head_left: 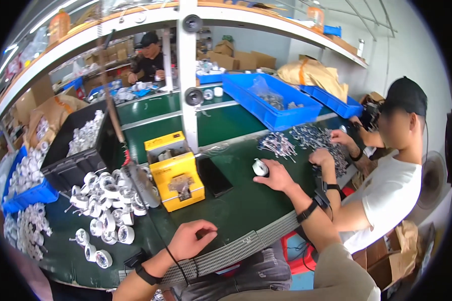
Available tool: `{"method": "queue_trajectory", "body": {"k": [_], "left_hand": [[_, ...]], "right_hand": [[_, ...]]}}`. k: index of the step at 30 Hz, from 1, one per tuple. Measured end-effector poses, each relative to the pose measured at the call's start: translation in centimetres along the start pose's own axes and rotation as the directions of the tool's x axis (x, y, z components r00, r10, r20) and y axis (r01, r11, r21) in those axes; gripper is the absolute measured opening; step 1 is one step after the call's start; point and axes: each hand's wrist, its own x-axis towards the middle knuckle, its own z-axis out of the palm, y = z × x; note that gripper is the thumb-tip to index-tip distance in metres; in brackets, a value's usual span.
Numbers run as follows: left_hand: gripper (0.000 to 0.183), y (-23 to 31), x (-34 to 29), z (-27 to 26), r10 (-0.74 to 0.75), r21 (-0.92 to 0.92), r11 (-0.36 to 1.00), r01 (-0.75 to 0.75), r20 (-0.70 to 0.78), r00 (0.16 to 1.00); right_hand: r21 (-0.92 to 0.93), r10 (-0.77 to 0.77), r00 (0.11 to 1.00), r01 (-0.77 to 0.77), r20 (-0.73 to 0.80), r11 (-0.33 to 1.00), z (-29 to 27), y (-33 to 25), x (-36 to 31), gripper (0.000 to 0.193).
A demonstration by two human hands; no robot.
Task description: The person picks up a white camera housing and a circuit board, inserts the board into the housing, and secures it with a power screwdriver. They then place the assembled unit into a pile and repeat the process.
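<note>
My right hand (277,176) is over the green bench, its fingers closed round a small white round housing (260,167) with a dark edge. My left hand (192,240) hovers near the bench's front edge with its fingers curled in, and nothing shows in them. Between my hands and the far side stands a yellow box-shaped machine (178,179) with a metal fitting on its front. Beside it lies a black flat phone-like slab (214,176). To the left, many white round housings (108,193) are heaped, with a grey handheld tool (144,186) hanging by them.
A black crate (80,166) of white parts stands at the left, a blue bin (32,193) beyond it. Bundles of wired parts (277,145) lie right of centre, near a blue tray (273,118). A co-worker (394,188) sits close on my right; another person (150,62) works opposite.
</note>
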Motion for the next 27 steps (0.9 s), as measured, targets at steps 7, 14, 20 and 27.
{"method": "queue_trajectory", "body": {"k": [7,14,20,27], "left_hand": [[0.038,-1.8,0.9,0.2,-0.356,-0.670,0.666,0.327,0.100,0.929],[0.047,-1.4,0.4,-2.2,-0.342,-0.882,0.448,0.147,-0.018,0.940],[0.048,-1.5,-0.1,-2.8,-0.375,-0.906,0.416,0.074,-0.097,0.922],[0.041,-2.0,-0.3,-2.4,-0.552,-0.896,0.405,0.183,-0.080,0.830]], "right_hand": [[0.381,-0.532,0.847,0.489,0.007,0.784,-0.2,-13.9,-2.6,0.065],[0.593,-0.561,0.826,0.424,0.057,0.685,2.1,-19.6,-0.8,0.068],[0.845,-0.351,0.914,0.018,0.203,0.535,5.3,-18.5,-0.1,0.029],[0.871,-0.347,0.906,-0.047,0.243,0.489,5.0,-17.4,-0.4,0.010]]}}
